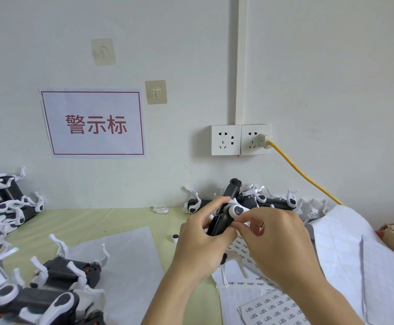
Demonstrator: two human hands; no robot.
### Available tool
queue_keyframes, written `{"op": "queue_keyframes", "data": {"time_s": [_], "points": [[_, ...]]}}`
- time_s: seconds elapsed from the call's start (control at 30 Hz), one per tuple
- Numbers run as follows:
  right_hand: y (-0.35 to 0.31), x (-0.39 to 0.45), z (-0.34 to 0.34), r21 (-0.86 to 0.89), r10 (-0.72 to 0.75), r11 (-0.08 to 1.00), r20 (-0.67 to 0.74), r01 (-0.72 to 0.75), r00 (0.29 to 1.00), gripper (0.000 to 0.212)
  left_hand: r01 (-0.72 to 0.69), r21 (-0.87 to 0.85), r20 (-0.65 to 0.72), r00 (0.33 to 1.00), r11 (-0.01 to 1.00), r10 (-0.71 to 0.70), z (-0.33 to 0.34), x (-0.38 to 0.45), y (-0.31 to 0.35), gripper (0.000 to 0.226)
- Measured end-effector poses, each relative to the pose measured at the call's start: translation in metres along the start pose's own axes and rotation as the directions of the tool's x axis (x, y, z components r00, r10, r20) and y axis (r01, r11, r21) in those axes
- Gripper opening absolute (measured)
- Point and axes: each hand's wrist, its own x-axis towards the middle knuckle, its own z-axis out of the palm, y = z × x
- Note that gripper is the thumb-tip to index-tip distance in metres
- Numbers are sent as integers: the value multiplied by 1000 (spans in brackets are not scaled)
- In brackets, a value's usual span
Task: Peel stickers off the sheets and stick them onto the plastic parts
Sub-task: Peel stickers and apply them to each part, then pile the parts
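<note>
Got the black and white plastic part [224, 218] gripped in my left hand [199, 245], held up over the table so its side faces me. Right hand [278, 242] is pinching a tiny sticker [233, 224] against it. Sticker sheets [271, 308] sit right below for quick grabs

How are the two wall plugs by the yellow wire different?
The right socket has a plug with a yellow cable in it; the left socket has nothing plugged in. The left socket shows all its holes; the right socket's are partly covered. Both are white, square and side by side.
</note>
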Motion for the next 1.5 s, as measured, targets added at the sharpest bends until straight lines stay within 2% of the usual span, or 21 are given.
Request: {"op": "queue_keyframes", "data": {"time_s": [0.17,0.33,0.53,0.63,0.73,0.8,1.07,1.5], "points": [[-1,1,0,24,38,999,-8,-38,999,7,7,-4,3,1000,1000,-7,1,-1,2,52],[1,3,-2,41,90,995,-28,-89,996,16,8,4,14,1000,1000,-8,2,-2,2,51],[5,3,-4,33,72,997,-3,-72,997,13,18,-39,-25,1000,999,-19,1,-1,2,55],[4,1,-8,104,9,995,34,-13,999,16,53,-90,-86,994,994,-61,-2,1,2,56],[-2,-3,-11,179,-123,978,107,102,987,39,83,-194,-83,991,977,-101,-4,3,2,55],[-4,-4,-11,173,-167,975,152,140,974,47,92,-246,-80,990,965,-115,-3,4,2,56],[-6,-5,-8,-27,-165,985,173,172,971,56,77,-302,-80,991,950,-105,-2,5,2,58],[-7,-3,-10,111,-203,978,261,179,944,58,79,-294,-115,986,952,-117,-5,5,3,59]]}}
